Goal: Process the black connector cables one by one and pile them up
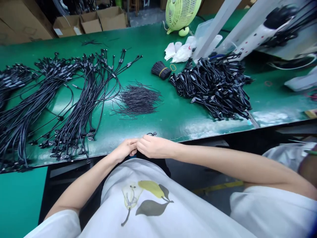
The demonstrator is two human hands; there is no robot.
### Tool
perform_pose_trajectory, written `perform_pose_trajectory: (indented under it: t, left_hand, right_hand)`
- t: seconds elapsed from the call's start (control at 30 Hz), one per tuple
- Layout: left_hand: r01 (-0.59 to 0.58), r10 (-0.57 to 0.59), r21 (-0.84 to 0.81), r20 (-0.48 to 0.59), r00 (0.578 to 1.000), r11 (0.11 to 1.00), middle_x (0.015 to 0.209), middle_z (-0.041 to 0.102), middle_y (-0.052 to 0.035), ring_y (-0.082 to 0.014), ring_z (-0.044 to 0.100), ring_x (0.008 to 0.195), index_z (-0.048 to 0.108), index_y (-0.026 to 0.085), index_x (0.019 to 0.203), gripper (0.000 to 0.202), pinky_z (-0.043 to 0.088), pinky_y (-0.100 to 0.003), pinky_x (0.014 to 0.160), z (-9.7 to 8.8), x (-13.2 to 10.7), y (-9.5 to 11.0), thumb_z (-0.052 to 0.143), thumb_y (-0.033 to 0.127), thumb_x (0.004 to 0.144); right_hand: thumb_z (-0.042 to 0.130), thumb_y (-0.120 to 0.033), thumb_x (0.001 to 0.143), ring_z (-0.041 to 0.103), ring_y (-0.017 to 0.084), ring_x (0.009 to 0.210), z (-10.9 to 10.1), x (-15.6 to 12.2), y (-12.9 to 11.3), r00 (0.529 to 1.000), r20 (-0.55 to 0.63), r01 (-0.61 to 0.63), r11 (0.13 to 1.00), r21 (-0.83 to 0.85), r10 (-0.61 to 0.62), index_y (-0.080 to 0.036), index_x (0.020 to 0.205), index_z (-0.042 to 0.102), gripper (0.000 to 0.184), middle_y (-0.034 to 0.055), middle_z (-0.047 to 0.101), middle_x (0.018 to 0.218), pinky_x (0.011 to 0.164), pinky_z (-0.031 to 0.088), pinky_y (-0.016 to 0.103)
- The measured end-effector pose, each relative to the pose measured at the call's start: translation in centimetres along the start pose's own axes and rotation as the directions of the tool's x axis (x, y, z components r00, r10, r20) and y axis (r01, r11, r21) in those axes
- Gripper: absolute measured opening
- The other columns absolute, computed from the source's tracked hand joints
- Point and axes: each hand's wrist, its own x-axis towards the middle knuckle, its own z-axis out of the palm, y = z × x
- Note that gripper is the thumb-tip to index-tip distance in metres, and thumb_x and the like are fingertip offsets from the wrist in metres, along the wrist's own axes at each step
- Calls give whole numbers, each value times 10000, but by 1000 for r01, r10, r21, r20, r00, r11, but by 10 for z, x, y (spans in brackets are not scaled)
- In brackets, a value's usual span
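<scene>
Head view: right hand (155, 146) was nearer, fingers closed on black cable (152, 134), end protruding at 2 o'clock, lying 9-to-3; left hand (125, 149) curled alongside, hold hidden.

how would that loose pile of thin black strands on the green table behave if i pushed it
The pile would probably spread apart rather than slide as one, since it lies unbound, unlike the banded bundle nearby. Single strands may be springy rather than limp, as most lie nearly straight. Each is likely very light, being so thin.
</scene>
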Motion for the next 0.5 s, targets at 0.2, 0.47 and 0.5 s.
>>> perform_pose_trajectory:
  t: [0.2, 0.47, 0.5]
  left_hand:
    - [17, -11, 91, -61, 998, 996, 517, 379, 73, -79, 334, 472, 486, 184, 738, 287, 282, -211, 479, 12, -4, 0, 585, 450, 778]
    - [-129, 347, 615, -250, 904, 778, 966, 705, -96, -302, 616, 1042, 628, 183, 909, 308, 460, -436, 936, 4, 20, -10, 452, 371, 739]
    - [-113, 347, 648, -246, 905, 753, 986, 709, -106, -319, 616, 1058, 634, 184, 897, 300, 465, -451, 937, 1, 25, -12, 456, 363, 735]
  right_hand:
    - [379, -49, 890, 492, 193, 623, -9, 12, -8, 960, 249, -142, 989, 37, 129, -103, 770, 594, 253, 77, 530, 680, 552, 283, 326]
    - [338, -23, 912, 604, 220, 779, -1, 32, -4, 807, 472, -520, 805, 284, 355, -69, 825, 615, 295, 160, 649, 840, 573, 361, 322]
    - [350, -20, 908, 613, 224, 798, 3, 32, 0, 808, 475, -530, 783, 326, 349, -80, 809, 617, 291, 157, 660, 853, 585, 374, 326]
